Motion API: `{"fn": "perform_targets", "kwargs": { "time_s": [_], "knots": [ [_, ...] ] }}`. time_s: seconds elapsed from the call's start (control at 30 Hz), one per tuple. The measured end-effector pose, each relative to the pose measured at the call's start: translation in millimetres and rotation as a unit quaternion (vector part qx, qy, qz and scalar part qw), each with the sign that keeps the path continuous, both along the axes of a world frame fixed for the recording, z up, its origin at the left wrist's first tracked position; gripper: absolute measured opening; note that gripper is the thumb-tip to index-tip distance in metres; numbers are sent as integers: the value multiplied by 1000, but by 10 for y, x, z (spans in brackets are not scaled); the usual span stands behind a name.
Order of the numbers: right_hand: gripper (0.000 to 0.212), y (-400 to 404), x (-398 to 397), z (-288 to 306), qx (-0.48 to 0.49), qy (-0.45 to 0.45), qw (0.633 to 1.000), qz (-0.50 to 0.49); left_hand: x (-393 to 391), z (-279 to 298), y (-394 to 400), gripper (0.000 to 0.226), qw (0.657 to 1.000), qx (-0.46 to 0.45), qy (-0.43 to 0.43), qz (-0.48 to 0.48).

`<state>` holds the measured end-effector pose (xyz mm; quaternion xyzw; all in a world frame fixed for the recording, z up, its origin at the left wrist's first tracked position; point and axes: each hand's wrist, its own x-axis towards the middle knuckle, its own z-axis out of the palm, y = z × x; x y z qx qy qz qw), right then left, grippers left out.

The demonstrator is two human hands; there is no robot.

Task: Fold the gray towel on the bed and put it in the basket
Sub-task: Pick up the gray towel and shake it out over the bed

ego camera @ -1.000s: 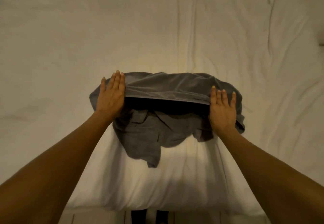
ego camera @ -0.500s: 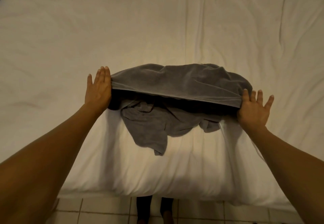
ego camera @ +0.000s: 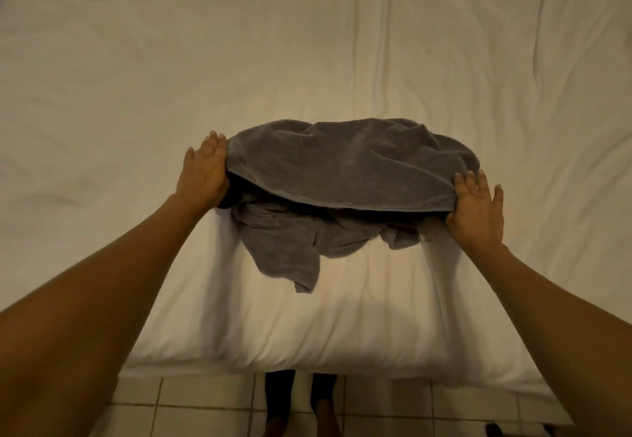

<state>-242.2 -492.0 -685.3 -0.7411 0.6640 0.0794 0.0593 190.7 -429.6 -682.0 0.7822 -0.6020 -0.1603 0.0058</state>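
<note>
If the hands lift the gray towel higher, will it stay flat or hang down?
The gray terry towel probably hangs floppy: its edge sags between left hand and right hand. Its crumpled lower part would likely trail on the white bed sheet.

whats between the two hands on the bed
In the head view, the gray towel spans the whole stretch from the left hand to the right hand, its hemmed edge lifted, with crumpled towel underneath on the bed.

Bedroom: white-sheeted bed [ego camera: 307,60], tiled floor [ego camera: 205,409].
</note>
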Motion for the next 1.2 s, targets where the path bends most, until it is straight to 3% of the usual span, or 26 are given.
{"fn": "perform_targets", "kwargs": {
  "time_s": [0.33,0.6,0.8,0.97,1.2],
  "knots": [
    [64,492,363,939,7,-19,995,102,-601,817,648,69,997,49,8,-63],
    [59,1103,433,1514,31,-28,989,143,-934,1306,1434,60,996,56,3,-68],
    [66,1722,269,1516,62,-25,982,179,-1009,1318,2134,60,993,76,37,-81],
    [69,2083,40,1299,118,12,979,164,-1035,1171,2552,64,987,133,9,-88],
    [63,1901,-100,1153,148,24,979,135,-1057,1044,2355,61,982,171,2,-78]
  ]
}}
